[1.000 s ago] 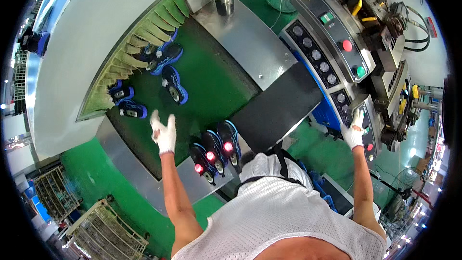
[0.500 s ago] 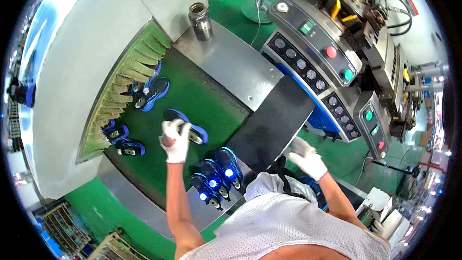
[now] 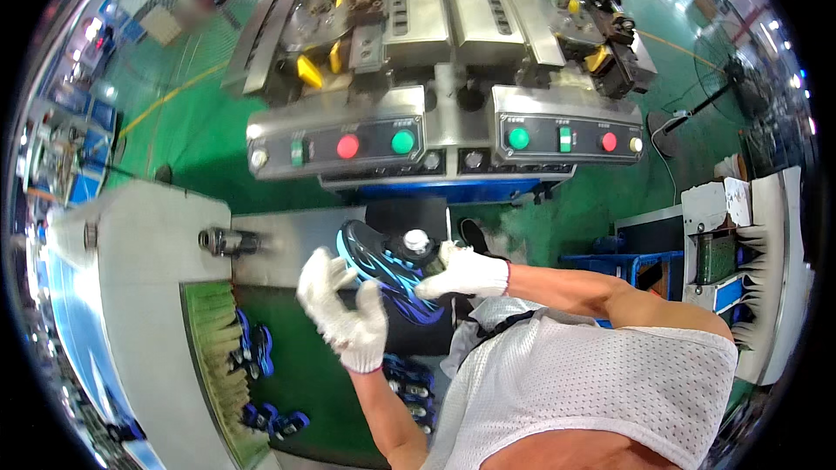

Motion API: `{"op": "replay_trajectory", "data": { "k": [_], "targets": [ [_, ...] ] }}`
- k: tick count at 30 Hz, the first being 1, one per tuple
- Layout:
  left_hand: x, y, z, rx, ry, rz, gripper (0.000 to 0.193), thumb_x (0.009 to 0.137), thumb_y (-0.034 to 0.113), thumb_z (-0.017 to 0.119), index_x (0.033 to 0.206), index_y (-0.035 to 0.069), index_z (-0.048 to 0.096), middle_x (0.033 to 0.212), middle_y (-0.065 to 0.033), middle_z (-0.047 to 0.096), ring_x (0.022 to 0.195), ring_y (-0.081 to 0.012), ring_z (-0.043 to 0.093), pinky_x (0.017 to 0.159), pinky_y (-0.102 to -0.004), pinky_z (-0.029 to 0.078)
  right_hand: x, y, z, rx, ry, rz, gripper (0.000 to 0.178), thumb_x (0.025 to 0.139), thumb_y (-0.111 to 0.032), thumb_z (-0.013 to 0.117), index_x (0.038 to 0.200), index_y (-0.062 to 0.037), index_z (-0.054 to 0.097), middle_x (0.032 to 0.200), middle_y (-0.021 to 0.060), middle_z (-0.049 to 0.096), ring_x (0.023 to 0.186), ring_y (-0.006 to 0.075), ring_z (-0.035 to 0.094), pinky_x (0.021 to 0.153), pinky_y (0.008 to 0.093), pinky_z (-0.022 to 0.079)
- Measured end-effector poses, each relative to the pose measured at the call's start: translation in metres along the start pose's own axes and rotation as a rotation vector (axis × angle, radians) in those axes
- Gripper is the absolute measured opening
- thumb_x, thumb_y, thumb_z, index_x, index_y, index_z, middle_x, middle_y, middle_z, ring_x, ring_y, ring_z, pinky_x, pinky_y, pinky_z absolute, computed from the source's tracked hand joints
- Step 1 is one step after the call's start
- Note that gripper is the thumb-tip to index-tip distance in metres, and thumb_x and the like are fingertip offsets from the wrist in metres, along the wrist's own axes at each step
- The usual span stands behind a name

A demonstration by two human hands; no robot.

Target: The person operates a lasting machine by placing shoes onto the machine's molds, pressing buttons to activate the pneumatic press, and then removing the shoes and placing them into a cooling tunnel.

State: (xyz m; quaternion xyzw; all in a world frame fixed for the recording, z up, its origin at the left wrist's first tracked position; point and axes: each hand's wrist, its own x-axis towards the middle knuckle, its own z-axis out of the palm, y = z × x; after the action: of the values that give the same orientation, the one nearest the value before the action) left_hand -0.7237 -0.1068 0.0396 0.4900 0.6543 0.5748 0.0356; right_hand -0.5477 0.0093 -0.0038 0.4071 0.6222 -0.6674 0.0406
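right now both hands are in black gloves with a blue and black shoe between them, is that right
Not quite: the gloves are white, not black, as the head view shows. The blue and black shoe is between the left hand and right hand.

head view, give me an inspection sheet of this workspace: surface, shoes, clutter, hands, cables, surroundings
Surface: green belt, black pad and metal ledge beside it.
Shoes: one black-and-blue shoe in hand; a shoe row near the pad, more shoes at left.
Clutter: metal flask on the ledge.
Hands: gloved right hand grips the shoe; gloved left hand open beside it, contact unclear.
Cables: thin pale cord on the floor, right.
Surroundings: machine ahead, fan at right.
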Motion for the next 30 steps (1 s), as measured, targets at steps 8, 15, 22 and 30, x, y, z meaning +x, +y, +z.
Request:
{"op": "replay_trajectory", "data": {
  "k": [8,15,22,30],
  "targets": [
    [-0.021,-0.040,0.078,0.090,0.021,-0.509,0.047,0.096,0.003,0.065,0.140,-0.003,0.048,0.130,-0.0177,0.053,0.106,-0.0252,0.064,0.086,-0.0338,0.057,-0.032,0.023,-0.126,1.010,-0.020,-0.206,0.054,0.083,-0.014,0.085,0.130,0.0005,0.063,0.113,0.0069,0.072,0.094,0.0136,0.067,0.084,0.0306,0.055],
    [-0.051,-0.037,0.139,0.112,-0.224,-0.565,0.052,0.092,0.002,0.071,0.139,-0.004,0.050,0.141,-0.0191,0.049,0.117,-0.0299,0.065,0.091,-0.0368,0.059,-0.032,-0.004,-0.197,1.071,-0.021,-0.471,0.070,0.089,-0.017,0.076,0.148,0.0061,0.046,0.137,0.0255,0.062,0.126,0.0388,0.064,0.110,0.0503,0.052],
    [-0.016,-0.042,0.122,0.144,-0.193,-0.488,0.054,0.092,-0.001,0.072,0.141,-0.005,0.049,0.141,-0.0191,0.048,0.119,-0.0298,0.063,0.091,-0.0360,0.060,-0.005,0.002,-0.195,1.078,0.076,-0.432,0.074,0.086,-0.022,0.080,0.146,0.0068,0.048,0.134,0.0244,0.064,0.123,0.0367,0.066,0.111,0.0497,0.052],
    [0.091,-0.048,0.096,0.407,-0.213,-0.093,0.055,0.089,0.005,0.075,0.140,-0.002,0.054,0.142,-0.0226,0.057,0.133,-0.0385,0.055,0.112,-0.0439,0.045,0.005,-0.003,-0.173,1.146,0.132,-0.443,0.045,0.088,-0.002,0.072,0.132,0.0041,0.062,0.115,0.0143,0.074,0.099,0.0212,0.074,0.087,0.0369,0.062]
  ]
}}
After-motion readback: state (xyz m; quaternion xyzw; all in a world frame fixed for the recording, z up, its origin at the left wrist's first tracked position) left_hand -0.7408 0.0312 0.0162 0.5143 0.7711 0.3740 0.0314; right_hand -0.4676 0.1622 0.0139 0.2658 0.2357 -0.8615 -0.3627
